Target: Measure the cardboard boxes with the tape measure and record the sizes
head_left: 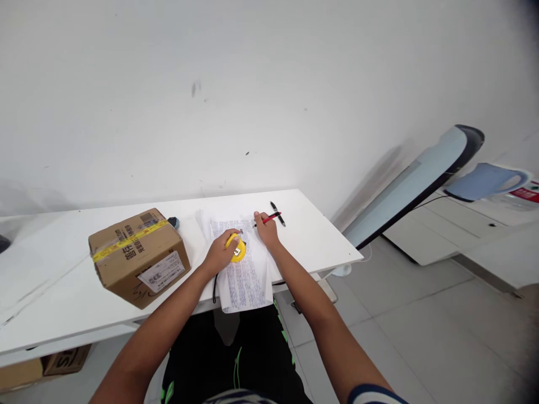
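Over the sheet of paper covered in handwriting, my left hand is closed round a yellow tape measure. My right hand holds a red pen at the paper's upper right edge. The pen's dark tip points left, toward the writing. A black pen lies on the table just beyond my right hand. The lower end of the paper hangs over the table's front edge. A dark strap hangs below my left hand.
A taped cardboard box stands on the white table at the left, with a small dark object behind it. Against the wall at right leans a dark-edged board. Farther right are a blue jug and white drawers.
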`<action>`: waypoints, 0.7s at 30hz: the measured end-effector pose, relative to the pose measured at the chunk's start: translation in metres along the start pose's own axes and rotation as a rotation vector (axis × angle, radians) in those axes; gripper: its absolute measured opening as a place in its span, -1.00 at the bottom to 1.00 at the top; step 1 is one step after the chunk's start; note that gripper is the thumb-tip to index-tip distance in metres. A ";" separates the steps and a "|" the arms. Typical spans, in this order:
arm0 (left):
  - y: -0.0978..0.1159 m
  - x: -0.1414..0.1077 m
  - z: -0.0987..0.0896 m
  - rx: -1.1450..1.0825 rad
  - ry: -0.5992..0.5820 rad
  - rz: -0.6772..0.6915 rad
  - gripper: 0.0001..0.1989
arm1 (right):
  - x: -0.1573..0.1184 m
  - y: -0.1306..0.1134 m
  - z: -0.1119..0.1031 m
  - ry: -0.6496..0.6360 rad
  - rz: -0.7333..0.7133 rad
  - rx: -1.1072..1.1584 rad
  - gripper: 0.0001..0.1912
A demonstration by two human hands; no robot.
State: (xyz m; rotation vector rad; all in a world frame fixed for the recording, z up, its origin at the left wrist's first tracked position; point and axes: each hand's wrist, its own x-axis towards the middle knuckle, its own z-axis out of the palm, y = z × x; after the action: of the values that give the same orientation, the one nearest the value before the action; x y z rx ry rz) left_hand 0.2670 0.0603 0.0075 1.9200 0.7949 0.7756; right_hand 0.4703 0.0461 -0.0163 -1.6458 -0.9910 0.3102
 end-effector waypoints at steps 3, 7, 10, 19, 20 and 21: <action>-0.001 0.000 0.001 0.005 0.008 0.002 -0.62 | 0.000 0.000 0.001 0.015 -0.008 -0.008 -0.56; -0.001 -0.001 0.001 -0.006 0.010 -0.003 -0.63 | -0.001 0.002 0.001 0.049 -0.113 -0.037 -0.64; 0.001 -0.001 0.001 -0.015 0.012 0.002 -0.62 | 0.000 0.007 0.000 0.086 -0.288 -0.161 -0.72; 0.001 -0.002 0.001 -0.015 0.014 -0.028 -0.57 | 0.007 0.016 0.006 0.166 -0.186 -0.386 -0.69; 0.000 -0.002 0.001 -0.022 0.019 -0.038 -0.58 | 0.007 0.017 0.007 0.154 -0.177 -0.397 -0.69; -0.001 -0.002 0.002 -0.028 0.024 -0.044 -0.58 | 0.007 0.017 0.008 0.138 -0.174 -0.407 -0.70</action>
State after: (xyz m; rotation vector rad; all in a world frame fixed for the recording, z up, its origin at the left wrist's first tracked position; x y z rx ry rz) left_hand 0.2668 0.0581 0.0053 1.8652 0.8334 0.7808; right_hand 0.4765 0.0562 -0.0322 -1.8980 -1.1337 -0.1305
